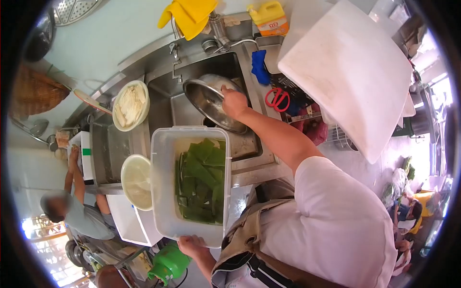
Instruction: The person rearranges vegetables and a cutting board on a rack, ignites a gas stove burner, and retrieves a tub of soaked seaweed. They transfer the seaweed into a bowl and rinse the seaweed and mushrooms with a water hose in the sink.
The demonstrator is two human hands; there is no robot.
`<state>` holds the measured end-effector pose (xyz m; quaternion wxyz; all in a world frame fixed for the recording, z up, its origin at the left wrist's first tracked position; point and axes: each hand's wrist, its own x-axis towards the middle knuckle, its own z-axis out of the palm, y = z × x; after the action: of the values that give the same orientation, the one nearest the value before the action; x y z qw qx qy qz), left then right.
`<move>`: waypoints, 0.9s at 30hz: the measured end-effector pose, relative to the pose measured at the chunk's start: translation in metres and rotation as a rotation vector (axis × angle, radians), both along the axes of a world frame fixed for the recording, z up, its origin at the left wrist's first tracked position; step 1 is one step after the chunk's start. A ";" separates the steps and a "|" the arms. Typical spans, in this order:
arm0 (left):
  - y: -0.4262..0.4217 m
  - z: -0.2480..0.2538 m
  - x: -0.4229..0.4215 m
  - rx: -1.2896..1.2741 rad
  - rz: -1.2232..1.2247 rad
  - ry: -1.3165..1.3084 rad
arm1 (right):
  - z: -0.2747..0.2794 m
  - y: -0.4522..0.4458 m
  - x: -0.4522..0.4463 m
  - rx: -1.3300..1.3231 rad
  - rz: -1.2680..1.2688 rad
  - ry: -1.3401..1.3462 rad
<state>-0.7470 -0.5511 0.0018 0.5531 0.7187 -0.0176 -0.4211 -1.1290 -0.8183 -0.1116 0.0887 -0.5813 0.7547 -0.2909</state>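
My right hand (234,102) is closed on the rim of a steel bowl (204,103), which is tilted over the sink basin (178,110). My left hand (192,244) grips the near rim of a clear plastic tub (163,192). Flat green pieces that look like kelp (201,168) lie in liquid inside the tub. Left of the tub is a pale round bowl (136,182) with cloudy contents. Farther up, another pale bowl (144,117) of whitish strips rests by the sink. The steel bowl's inside is only partly visible.
Red-handled scissors (277,99) and a blue cloth (260,67) are right of the sink. A large white board (345,72) juts in at upper right. A yellow jug (270,19) stands behind. Another person (91,216) works at left, above a green gas cylinder (170,261).
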 end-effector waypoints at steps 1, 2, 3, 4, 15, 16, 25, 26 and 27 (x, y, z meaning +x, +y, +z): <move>0.002 -0.007 0.009 -0.006 -0.022 0.025 | 0.005 0.005 0.002 -0.034 0.025 0.010; 0.004 -0.013 0.016 -0.010 -0.041 0.050 | 0.010 0.011 0.004 -0.066 0.051 0.019; 0.004 -0.015 0.018 -0.012 -0.043 0.036 | 0.016 0.016 0.006 -0.071 0.088 0.046; 0.003 -0.016 0.017 -0.014 -0.045 0.023 | 0.023 0.022 0.007 -0.076 0.126 0.074; 0.005 -0.041 0.020 -0.086 -0.372 -0.454 | 0.106 0.045 -0.011 -0.595 0.388 0.314; 0.008 -0.033 0.015 -0.097 -0.473 -0.553 | 0.136 0.061 -0.015 -0.567 0.364 0.389; 0.012 -0.022 0.013 -0.220 -0.734 -0.824 | 0.186 0.085 -0.027 -0.735 0.279 0.425; 0.012 -0.022 0.015 -0.235 -0.743 -0.829 | 0.193 0.082 -0.031 -0.756 0.281 0.434; 0.013 -0.023 0.016 -0.251 -0.750 -0.825 | 0.195 0.084 -0.033 -0.784 0.252 0.435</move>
<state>-0.7306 -0.5384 -0.0212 0.3943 0.6968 -0.5359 -0.2680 -1.1620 -0.7348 0.0835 -0.2633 -0.7058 0.5123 -0.4125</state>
